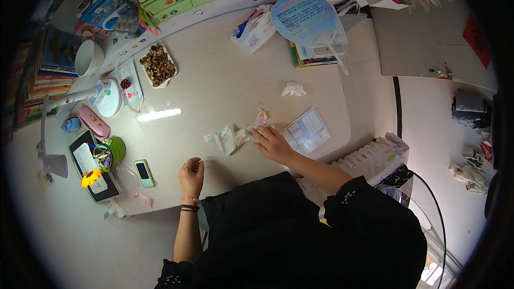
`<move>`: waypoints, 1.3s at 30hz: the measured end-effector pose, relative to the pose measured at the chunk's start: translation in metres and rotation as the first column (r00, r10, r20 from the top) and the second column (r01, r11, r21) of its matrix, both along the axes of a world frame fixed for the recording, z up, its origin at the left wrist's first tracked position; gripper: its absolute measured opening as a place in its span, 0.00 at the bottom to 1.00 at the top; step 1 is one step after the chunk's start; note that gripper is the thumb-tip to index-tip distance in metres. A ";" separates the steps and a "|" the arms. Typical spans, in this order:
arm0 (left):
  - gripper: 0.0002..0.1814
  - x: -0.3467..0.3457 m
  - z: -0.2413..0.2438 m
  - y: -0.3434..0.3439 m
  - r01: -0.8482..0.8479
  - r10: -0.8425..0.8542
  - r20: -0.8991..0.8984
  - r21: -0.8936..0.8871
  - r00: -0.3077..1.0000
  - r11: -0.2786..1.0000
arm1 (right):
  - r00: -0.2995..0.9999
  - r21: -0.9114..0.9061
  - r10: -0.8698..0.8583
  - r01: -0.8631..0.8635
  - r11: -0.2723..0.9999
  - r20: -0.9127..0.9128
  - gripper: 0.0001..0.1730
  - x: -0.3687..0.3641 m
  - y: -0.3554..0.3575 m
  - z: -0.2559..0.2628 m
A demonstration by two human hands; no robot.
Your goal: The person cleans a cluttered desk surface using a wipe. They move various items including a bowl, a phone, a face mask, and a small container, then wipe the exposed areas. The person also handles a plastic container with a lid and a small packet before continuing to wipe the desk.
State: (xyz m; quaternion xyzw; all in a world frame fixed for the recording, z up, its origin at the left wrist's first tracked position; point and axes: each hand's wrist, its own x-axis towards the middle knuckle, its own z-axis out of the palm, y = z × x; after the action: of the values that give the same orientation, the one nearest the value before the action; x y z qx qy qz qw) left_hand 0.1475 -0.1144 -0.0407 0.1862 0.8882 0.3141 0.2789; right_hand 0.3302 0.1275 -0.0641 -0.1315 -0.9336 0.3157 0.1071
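My right hand (271,143) rests with its fingers on crumpled tissue (227,139) at the middle of the desk (200,100); whether it grips any of it cannot be told. Just above the fingertips lies a small crumpled wrapper (261,117) with an orange and pink print. To the right of the hand is a flat card with a pale blue grid (306,131). My left hand (191,171), with bracelets at the wrist, is held over the front edge of the desk, fingers curled, with no object visible in it. Another crumpled white tissue (294,88) lies farther up.
A tray of brown, nut-like pieces (158,65) lies at the upper left. A small green-edged device (144,173), a tablet (108,186), a green pen holder (117,149) and a desk lamp (108,98) stand left. A plastic package (255,30) and blue fan (304,18) lie at the back.
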 end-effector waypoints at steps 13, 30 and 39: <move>0.09 -0.005 -0.003 -0.001 0.012 -0.013 0.047 0.013 0.999 1.000 | 0.926 -0.688 -0.269 0.376 0.620 0.264 0.14 0.010 0.019 0.021; 0.08 0.000 -0.009 0.026 0.078 -0.081 0.076 0.034 0.994 0.996 | 0.998 -0.200 0.054 -0.061 0.978 -0.043 0.22 -0.038 -0.014 0.026; 0.08 -0.001 0.000 0.012 0.010 -0.013 0.080 0.036 0.997 0.999 | 0.969 0.092 0.245 -0.248 0.964 0.040 0.27 -0.074 -0.054 -0.006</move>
State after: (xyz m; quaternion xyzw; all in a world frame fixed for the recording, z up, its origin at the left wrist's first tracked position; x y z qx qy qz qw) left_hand 0.1460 -0.1020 -0.0404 0.1836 0.8695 0.3353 0.3129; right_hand 0.2558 0.0738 -0.0701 -0.0134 -0.9582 0.2795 0.0601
